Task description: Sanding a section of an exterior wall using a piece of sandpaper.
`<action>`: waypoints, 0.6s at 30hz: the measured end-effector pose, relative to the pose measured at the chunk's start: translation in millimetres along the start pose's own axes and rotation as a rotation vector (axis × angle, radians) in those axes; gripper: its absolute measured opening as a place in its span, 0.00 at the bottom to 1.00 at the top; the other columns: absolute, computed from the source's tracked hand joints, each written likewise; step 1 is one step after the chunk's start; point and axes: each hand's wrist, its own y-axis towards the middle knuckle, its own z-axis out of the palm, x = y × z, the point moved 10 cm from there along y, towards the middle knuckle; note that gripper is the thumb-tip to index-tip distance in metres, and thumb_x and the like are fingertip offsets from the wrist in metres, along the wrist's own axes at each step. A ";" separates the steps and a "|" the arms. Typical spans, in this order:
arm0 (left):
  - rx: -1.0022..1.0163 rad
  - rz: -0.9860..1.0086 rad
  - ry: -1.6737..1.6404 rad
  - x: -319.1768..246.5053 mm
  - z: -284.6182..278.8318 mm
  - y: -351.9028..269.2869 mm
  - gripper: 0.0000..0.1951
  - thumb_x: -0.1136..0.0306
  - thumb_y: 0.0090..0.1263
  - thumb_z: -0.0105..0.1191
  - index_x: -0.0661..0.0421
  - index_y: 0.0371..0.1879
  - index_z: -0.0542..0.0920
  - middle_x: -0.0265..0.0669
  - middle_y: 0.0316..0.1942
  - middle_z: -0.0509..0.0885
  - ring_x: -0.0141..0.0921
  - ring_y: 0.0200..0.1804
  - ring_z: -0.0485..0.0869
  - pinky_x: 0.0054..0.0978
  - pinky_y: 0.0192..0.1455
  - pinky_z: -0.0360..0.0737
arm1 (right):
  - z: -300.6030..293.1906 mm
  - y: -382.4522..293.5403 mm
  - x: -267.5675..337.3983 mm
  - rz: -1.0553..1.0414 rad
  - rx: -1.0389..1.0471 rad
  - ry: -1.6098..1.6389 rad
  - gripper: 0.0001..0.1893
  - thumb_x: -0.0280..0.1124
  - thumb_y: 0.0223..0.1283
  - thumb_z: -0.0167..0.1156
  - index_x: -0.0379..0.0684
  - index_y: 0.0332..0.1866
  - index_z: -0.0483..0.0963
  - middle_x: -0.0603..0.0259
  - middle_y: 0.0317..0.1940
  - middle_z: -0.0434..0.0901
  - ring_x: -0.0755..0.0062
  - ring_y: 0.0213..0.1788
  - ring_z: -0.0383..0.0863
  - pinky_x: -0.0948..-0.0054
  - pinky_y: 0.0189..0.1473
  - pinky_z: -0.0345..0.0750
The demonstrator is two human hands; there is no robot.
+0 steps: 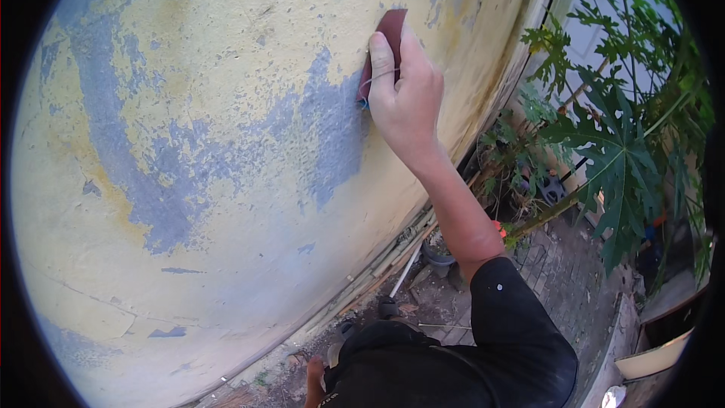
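Observation:
My right hand (405, 85) is raised against a wall (255, 22) with peeling yellow paint and grey-blue bare patches. Its thumb and fingers grip a folded piece of reddish-brown sandpaper (391, 28), pressed flat or nearly flat to the wall. A thin strand crosses the sandpaper, and a bit of blue shows at its lower end. The hand is at the right edge of a large grey-blue patch (334, 141). Low beside my dark clothing, a small part of my left hand or forearm (315, 373) shows; its fingers cannot be made out.
Leafy green plants (620, 150) stand to the right, near a pale door or panel. Narrow strips (391, 258) run along the wall's foot. Below are a pot (439, 255), a white pole (406, 272) and paving (558, 272). A pale basin-like object (654, 356) lies at lower right.

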 end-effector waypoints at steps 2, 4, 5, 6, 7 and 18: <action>0.062 -0.278 -0.179 -12.2 2.4 -5.5 0.14 0.63 0.69 0.49 0.57 0.42 0.86 0.50 0.43 0.87 0.46 0.50 0.85 0.44 0.52 0.80 | -10.2 15.7 -3.1 -0.003 0.038 -0.036 0.14 0.34 0.73 0.55 0.40 0.30 0.66 0.53 0.19 0.74 0.48 0.23 0.77 0.57 0.27 0.71; 0.089 -0.212 -0.044 -0.9 12.6 -7.7 0.14 0.63 0.68 0.50 0.57 0.42 0.86 0.50 0.43 0.87 0.46 0.49 0.85 0.44 0.51 0.80 | -8.3 5.2 4.7 -0.009 0.029 -0.011 0.14 0.34 0.73 0.54 0.40 0.31 0.67 0.53 0.19 0.75 0.48 0.23 0.77 0.57 0.27 0.71; 0.113 -0.150 0.091 10.9 11.9 -5.7 0.14 0.63 0.68 0.51 0.57 0.42 0.86 0.51 0.42 0.87 0.46 0.49 0.86 0.44 0.51 0.80 | -3.3 -5.3 13.6 -0.013 0.019 0.019 0.13 0.35 0.73 0.54 0.40 0.31 0.68 0.54 0.19 0.75 0.48 0.23 0.77 0.57 0.27 0.71; 0.156 -0.075 0.237 19.4 11.0 2.0 0.14 0.62 0.68 0.51 0.57 0.42 0.86 0.51 0.42 0.87 0.46 0.48 0.86 0.44 0.51 0.80 | -0.4 -16.1 11.8 -0.006 0.017 0.014 0.13 0.35 0.73 0.54 0.40 0.31 0.68 0.54 0.19 0.75 0.48 0.23 0.77 0.57 0.27 0.71; 0.188 -0.001 0.379 29.2 13.8 5.2 0.14 0.62 0.68 0.52 0.57 0.42 0.87 0.51 0.42 0.87 0.46 0.48 0.86 0.44 0.50 0.80 | 5.2 -25.5 11.3 -0.008 0.020 0.023 0.13 0.35 0.74 0.54 0.40 0.32 0.68 0.54 0.19 0.76 0.48 0.23 0.78 0.58 0.27 0.71; -0.123 -0.008 0.073 32.3 -9.7 6.5 0.18 0.59 0.73 0.48 0.60 0.46 0.85 0.50 0.41 0.88 0.48 0.48 0.86 0.44 0.52 0.80 | 6.7 -29.4 -1.3 0.044 0.048 0.007 0.13 0.35 0.75 0.52 0.39 0.33 0.70 0.56 0.18 0.78 0.53 0.23 0.81 0.59 0.28 0.73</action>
